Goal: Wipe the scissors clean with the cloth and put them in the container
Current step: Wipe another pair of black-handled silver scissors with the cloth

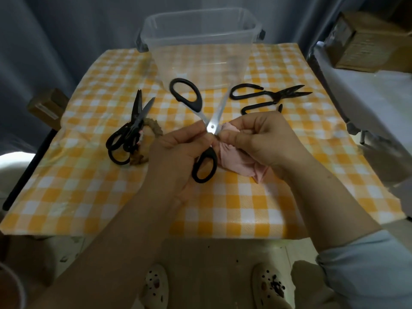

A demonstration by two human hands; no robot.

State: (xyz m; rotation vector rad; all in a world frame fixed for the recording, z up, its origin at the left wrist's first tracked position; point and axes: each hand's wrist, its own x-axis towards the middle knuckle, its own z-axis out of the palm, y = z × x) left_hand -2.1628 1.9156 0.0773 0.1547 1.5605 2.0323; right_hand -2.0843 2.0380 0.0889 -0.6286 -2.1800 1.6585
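The silver-bladed scissors point(211, 128) are up off the table, held between both hands in front of the person. They are wide open, like an X. One black handle points up toward the clear plastic container point(254, 30) and the other hangs down.

The left hand point(176, 152) pinches the scissors near the middle screw with its fingertips. The right hand point(269, 139) has its fingers curled round a bunched pink cloth point(234, 163), which sits against the scissors near the screw. One blade sticks up bare. The other blade is hidden, maybe inside the cloth.

The scissors look hard, stiff and light, but the blades are thin and likely sharp and a bit slippery. The safe place to hold them is the fat black handles or the flat part by the screw, never the edge. The cloth is soft and squashy and bends round the blade easily.

The container looks empty. More black scissors point(133, 126) lie to the left and iron shears point(263, 94) to the right on the yellow checked table point(245, 208).
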